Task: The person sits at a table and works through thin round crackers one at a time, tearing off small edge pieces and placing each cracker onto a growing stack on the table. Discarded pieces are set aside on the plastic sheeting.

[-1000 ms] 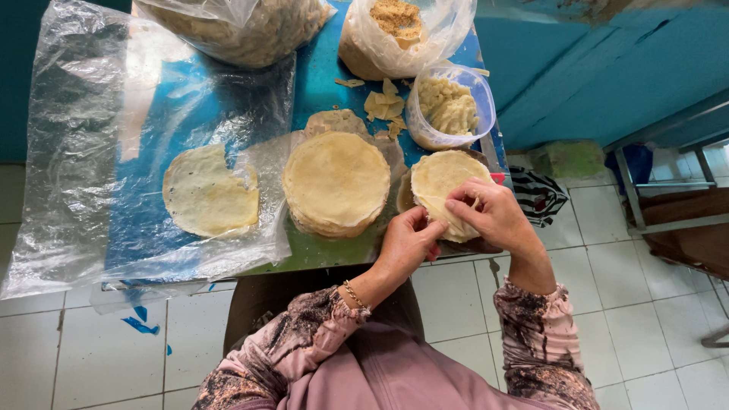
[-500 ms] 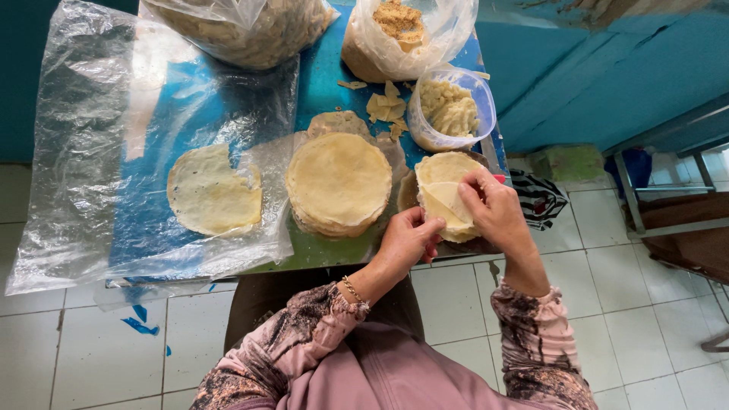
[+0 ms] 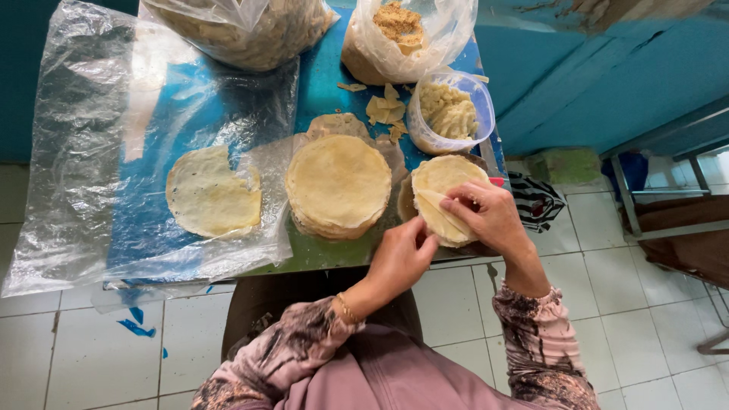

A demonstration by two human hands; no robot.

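Your right hand [image 3: 490, 216] and left hand [image 3: 400, 258] both have their grip pinched on the folded flap of a thin round wrapper [image 3: 444, 199] at the tabletop's [image 3: 334, 72] near right edge, just beside the wrapper stack [image 3: 338, 184].

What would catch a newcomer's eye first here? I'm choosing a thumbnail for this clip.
First, the two hands at the table's near edge: the right hand and left hand folding a thin round wrapper. Just left sits a tall stack of wrappers, with a single torn wrapper on crinkled clear plastic sheet farther left.
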